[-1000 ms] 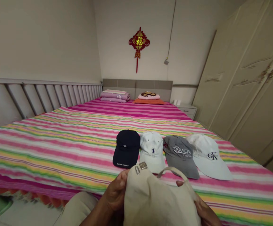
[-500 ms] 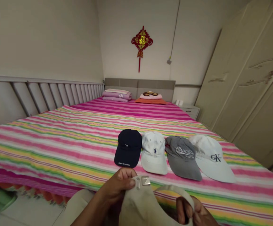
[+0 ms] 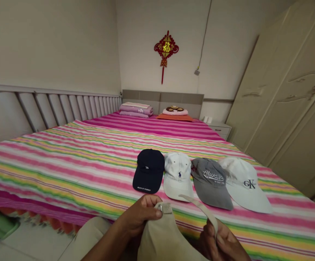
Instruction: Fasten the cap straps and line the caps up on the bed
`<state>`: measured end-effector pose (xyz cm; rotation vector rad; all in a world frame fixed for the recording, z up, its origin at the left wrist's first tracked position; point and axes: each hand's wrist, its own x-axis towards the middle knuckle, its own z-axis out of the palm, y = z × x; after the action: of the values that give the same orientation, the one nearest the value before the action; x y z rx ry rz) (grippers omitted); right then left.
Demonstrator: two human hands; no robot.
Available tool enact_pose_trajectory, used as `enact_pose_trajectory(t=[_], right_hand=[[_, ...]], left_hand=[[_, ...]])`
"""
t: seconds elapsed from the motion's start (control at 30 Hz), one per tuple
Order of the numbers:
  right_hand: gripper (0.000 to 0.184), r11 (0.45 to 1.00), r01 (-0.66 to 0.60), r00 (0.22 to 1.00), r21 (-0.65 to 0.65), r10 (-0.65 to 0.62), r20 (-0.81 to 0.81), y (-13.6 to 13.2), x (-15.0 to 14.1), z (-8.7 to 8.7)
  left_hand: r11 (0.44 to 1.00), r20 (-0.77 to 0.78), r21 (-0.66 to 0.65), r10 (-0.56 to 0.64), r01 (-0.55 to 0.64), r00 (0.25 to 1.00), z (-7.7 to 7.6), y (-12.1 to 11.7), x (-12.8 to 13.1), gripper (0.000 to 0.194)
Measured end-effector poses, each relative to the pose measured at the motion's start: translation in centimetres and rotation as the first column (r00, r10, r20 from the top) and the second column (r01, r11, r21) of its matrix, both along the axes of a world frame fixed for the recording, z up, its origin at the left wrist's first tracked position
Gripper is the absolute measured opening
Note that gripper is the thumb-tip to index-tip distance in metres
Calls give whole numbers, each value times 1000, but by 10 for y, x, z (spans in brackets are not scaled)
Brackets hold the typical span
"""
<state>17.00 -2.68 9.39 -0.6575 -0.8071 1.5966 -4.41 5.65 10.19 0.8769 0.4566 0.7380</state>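
You sit or stand at the edge of a wide bed (image 3: 73, 159) spread with pink, white, green and yellow striped cloth, with magenta stripes toward the grey panelled headboard (image 3: 181, 102). A pale metal railing (image 3: 65, 93) runs along its left side; a tall cream wardrobe (image 3: 271, 90) with carved doors stands on the right, and a red and gold knot-shaped ornament (image 3: 166, 47) hangs on the wall. The beige cloth cap (image 3: 165, 241) is in your hands, low in front of you, at the near side of the bed. Compared with half a second ago, the narrow beige cloth strap (image 3: 204, 211) no longer curves down toward the cap: its free end now points up and away, overlapping the near brim in your view. Your left hand (image 3: 141, 214) is clamped on the cap's back edge, thumb beside the small metal buckle (image 3: 166, 208); your right hand (image 3: 219, 239) pinches the strap between its fingers. Beyond them lie four soft, round-crowned caps in a row, brims toward you: a navy cloth cap (image 3: 149, 168), a white cloth cap (image 3: 177, 172) with a small dark emblem, a faded grey cloth cap (image 3: 211, 185) with white script, and a wide-brimmed white cap (image 3: 243, 181) with dark letters.
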Motion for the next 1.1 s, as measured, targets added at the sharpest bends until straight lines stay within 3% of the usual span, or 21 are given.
enact_pose_trajectory(t=[0.2, 0.33, 0.63, 0.9, 1.0, 1.1], right_hand=[[31, 995, -23, 999, 99, 18, 50, 6, -4, 13], [24, 991, -79, 981, 109, 58, 186, 14, -4, 19], [35, 998, -13, 850, 60, -20, 527, 25, -27, 45], [34, 999, -17, 914, -33, 29, 405, 30, -44, 36], [32, 999, -22, 946, -36, 32, 324, 31, -47, 38], [33, 999, 0, 969, -55, 14, 249, 31, -49, 39]], left_hand=[[999, -54, 16, 47, -46, 997, 6, -2, 3, 28], [998, -104, 13, 60, -59, 993, 10, -3, 6, 31], [995, -220, 64, 94, -82, 971, 18, -4, 11, 29], [968, -365, 243, 154, -65, 918, 23, -8, 20, 26], [903, -311, 419, 245, -99, 918, 21, -10, 20, 25], [725, -240, 681, 352, -102, 905, 18, -12, 18, 33]])
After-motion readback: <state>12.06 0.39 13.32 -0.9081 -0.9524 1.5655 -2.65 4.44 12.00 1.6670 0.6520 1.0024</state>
